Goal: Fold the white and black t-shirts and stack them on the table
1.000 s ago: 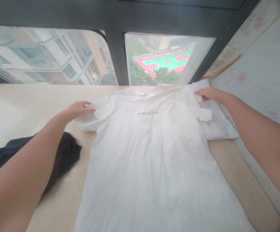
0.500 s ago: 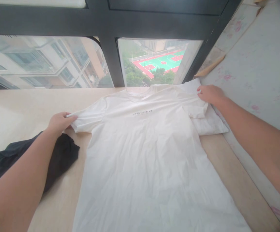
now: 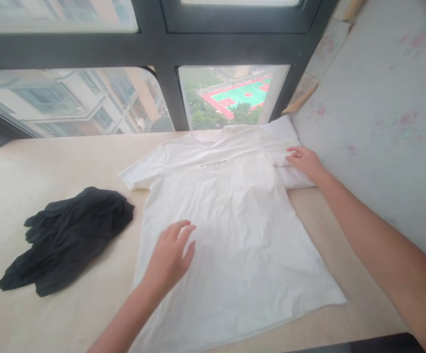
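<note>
A white T-shirt [image 3: 220,220] with small dark lettering across the chest lies spread out, its collar toward the window. Over its lower left part hovers my left hand [image 3: 174,247], fingers apart and holding nothing. My right hand [image 3: 303,162] is at the shirt's right sleeve, its fingers loosely spread at the sleeve's edge; no cloth shows pinched between them. Beneath that sleeve sits a folded white cloth [image 3: 297,179], partly covered by the shirt. The left sleeve lies flat.
A crumpled black garment [image 3: 76,240] lies on the pale wooden surface [image 3: 7,196] to the left. Dark window frames [image 3: 168,49] stand at the back. A flower-patterned wall [image 3: 374,132] borders the right side. A dark edge [image 3: 382,343] shows at the bottom right.
My left hand has let go of the left sleeve and moved right and nearer over the shirt. My right hand's fingers have loosened at the right sleeve. The shirt's bottom hem has come into view.
</note>
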A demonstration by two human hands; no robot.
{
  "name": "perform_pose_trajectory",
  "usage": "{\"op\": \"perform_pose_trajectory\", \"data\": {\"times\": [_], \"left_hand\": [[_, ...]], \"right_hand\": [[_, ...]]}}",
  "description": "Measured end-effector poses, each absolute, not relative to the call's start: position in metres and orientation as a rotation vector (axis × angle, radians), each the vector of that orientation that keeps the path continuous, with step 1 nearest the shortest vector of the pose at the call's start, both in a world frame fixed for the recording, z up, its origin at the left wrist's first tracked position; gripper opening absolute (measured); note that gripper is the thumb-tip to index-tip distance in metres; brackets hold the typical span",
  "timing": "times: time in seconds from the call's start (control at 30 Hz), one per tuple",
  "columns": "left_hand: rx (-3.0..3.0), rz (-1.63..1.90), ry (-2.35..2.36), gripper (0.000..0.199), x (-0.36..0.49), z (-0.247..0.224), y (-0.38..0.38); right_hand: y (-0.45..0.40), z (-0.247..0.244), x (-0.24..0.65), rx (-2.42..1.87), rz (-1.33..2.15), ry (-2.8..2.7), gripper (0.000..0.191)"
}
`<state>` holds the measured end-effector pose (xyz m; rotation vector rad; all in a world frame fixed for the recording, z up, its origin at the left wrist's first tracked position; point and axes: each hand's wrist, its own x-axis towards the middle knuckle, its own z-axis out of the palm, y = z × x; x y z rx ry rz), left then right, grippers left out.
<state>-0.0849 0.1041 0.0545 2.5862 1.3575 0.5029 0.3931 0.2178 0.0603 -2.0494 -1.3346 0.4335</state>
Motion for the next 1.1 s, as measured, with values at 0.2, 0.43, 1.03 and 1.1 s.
{"op": "perform_pose_trajectory", "data": {"times": [0.2, 0.43, 1.03, 1.1], "left_hand": [[2.567, 0.416, 1.067, 0.036, -0.026, 0.048, -0.009], [2.581, 0.548, 1.352, 0.030, -0.093, 0.031, -0.054], [2.392, 0.597, 1.809, 0.021, -0.219, 0.029, -0.100], [2.384, 0.581, 1.840, 0.019, -0.217, 0.029, -0.101]], "right_hand": [[0.192, 0.085, 0.387, -1.976, 0.036, -1.308, 0.042], [0.014, 0.060, 0.343, -1.902, 0.479, -1.369, 0.029], [-0.144, -0.001, 0.348, -1.896, 0.246, -1.658, 0.023], [-0.143, -0.005, 0.346, -1.918, 0.157, -1.661, 0.022]]}}
